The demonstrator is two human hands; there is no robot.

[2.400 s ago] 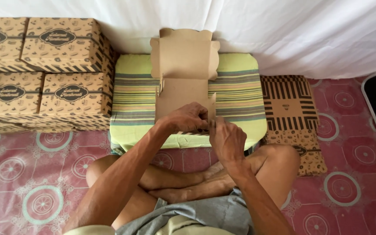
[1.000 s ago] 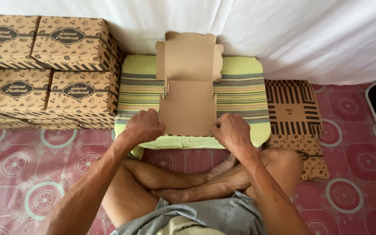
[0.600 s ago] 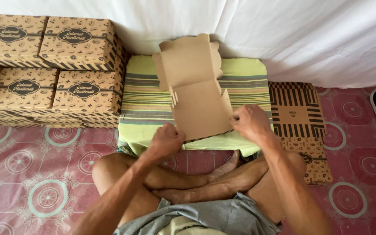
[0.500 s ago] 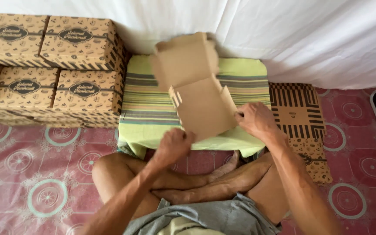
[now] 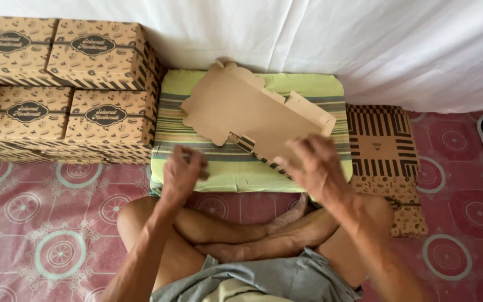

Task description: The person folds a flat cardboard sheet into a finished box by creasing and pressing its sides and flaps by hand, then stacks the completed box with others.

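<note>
Stacked printed cardboard boxes (image 5: 65,89), all closed, contents hidden | left hand (image 5: 181,173) loosely curled, gripping nothing, over striped cushion (image 5: 197,140) | unfolded cardboard box blank (image 5: 252,114) tilted above cushion, empty | right hand (image 5: 315,165) clamped on blank's near edge | flat printed box blanks (image 5: 384,151) piled on floor beside cushion

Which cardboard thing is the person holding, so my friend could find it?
Find the green striped cushion before the crossed legs. Tilted above it, at the right hand, is the unfolded box. It shows plain brown card, unlike the closed patterned boxes stacked left and the printed flat pile right.
</note>
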